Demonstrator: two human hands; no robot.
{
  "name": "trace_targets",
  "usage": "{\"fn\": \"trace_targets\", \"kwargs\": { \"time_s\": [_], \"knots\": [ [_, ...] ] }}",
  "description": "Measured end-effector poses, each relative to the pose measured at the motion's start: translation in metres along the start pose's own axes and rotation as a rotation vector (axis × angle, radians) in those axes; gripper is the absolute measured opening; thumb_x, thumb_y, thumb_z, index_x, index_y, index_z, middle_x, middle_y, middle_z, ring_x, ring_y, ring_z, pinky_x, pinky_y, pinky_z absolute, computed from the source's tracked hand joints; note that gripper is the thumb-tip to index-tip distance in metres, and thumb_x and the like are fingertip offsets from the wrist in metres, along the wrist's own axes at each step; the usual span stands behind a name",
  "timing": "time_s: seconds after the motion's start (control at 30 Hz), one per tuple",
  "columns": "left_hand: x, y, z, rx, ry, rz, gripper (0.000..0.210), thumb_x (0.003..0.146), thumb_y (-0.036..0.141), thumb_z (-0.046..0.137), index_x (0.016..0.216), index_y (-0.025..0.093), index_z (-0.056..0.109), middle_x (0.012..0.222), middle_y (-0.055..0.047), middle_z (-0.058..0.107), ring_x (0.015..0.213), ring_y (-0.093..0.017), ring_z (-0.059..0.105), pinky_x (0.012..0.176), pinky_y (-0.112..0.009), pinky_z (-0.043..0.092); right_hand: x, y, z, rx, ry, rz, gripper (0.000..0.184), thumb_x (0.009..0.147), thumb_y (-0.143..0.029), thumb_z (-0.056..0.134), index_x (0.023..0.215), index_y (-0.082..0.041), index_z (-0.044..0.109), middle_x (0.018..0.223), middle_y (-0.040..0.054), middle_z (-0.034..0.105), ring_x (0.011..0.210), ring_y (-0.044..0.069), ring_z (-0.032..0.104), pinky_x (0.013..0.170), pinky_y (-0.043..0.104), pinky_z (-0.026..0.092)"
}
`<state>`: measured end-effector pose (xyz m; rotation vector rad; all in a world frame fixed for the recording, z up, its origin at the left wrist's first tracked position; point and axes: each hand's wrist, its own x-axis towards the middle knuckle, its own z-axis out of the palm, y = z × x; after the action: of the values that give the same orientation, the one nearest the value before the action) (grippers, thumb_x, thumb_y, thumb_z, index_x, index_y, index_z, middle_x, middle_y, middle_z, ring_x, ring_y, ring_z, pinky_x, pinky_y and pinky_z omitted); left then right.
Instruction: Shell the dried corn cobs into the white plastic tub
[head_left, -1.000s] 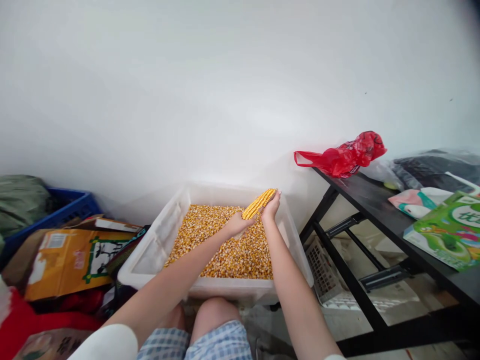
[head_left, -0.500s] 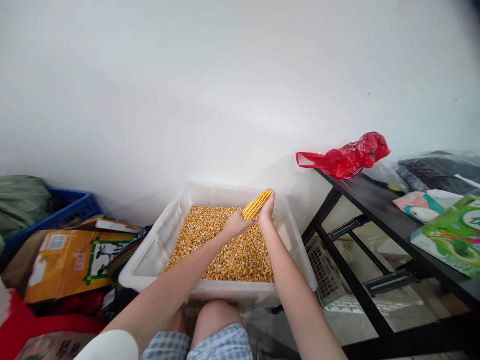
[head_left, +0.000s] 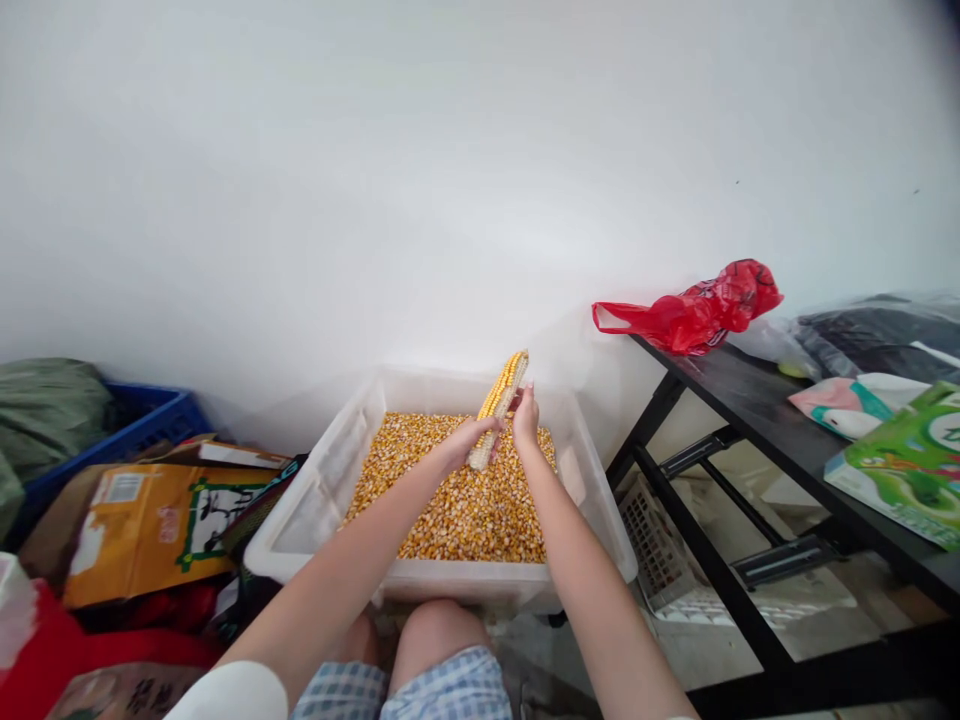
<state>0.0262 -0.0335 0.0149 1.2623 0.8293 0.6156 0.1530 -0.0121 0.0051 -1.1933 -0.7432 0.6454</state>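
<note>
An ear of dried corn [head_left: 498,398] is held up at a slant over the tub. Yellow kernels cover its left side, while a pale bare strip runs along the right side and the lower end. My left hand [head_left: 471,436] is closed around its lower part. At the cob's right side is my right hand [head_left: 526,422], fingers curled against it and thumb pointing up; the cob partly hides those fingertips. Loose corn kernels [head_left: 457,515] fill much of the white plastic tub [head_left: 296,535] beneath both hands.
A black table [head_left: 757,400] stands at right, bearing a red plastic bag [head_left: 705,315] and a green box [head_left: 900,465]. Under it is a white basket [head_left: 656,545]. To the left are an orange cardboard box [head_left: 142,530] and a blue crate [head_left: 161,415]. A white wall [head_left: 480,180] rises behind.
The ear of corn has turned more upright, and its bare strip now shows. My right hand has shifted down from its upper end, with the thumb lifted. My left hand still grips the lower part.
</note>
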Motion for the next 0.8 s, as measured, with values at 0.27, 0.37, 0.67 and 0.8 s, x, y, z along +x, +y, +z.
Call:
{"fn": "trace_targets", "kwargs": {
  "time_s": [0.27,0.37,0.67,0.8],
  "knots": [
    [0.002,-0.006,-0.007,0.255,0.049,0.125,0.034,0.059,0.039,0.063,0.078,0.012,0.053,0.053,0.002,0.050,0.041,-0.008,0.046,0.040,-0.020,0.039,0.008,-0.015,-0.015,0.241,-0.062,0.128,0.047,0.075,-0.058,0.033,0.086,-0.018,0.055,0.069,0.0013,0.060,0.059,0.012,0.057,0.050,0.021,0.041],
    [0.003,-0.007,-0.006,0.200,0.025,0.117,0.034,0.063,0.040,0.061,0.081,0.013,0.053,0.053,0.002,0.050,0.040,-0.008,0.046,0.040,-0.020,0.040,0.000,-0.015,-0.009,0.187,-0.204,0.088,0.039,0.071,-0.051,0.047,0.097,-0.022,0.051,0.083,0.0008,0.061,0.065,0.012,0.057,0.053,0.022,0.043],
    [0.005,-0.019,0.006,0.038,0.070,0.052,0.033,0.064,0.037,0.059,0.085,0.013,0.054,0.053,0.001,0.052,0.042,-0.010,0.047,0.042,-0.022,0.042,-0.006,0.004,0.004,-0.127,-0.013,-0.186,0.034,0.074,-0.042,0.043,0.096,-0.020,0.055,0.097,0.0055,0.060,0.094,0.017,0.053,0.081,0.030,0.039],
    [0.007,-0.024,0.010,-0.012,0.077,0.030,0.033,0.063,0.036,0.060,0.086,0.014,0.054,0.053,0.002,0.051,0.042,-0.009,0.048,0.042,-0.022,0.042,-0.005,0.011,0.001,-0.269,0.066,-0.226,0.030,0.075,-0.042,0.041,0.083,-0.019,0.058,0.084,0.0065,0.062,0.087,0.018,0.055,0.080,0.030,0.039]
  ]
}}
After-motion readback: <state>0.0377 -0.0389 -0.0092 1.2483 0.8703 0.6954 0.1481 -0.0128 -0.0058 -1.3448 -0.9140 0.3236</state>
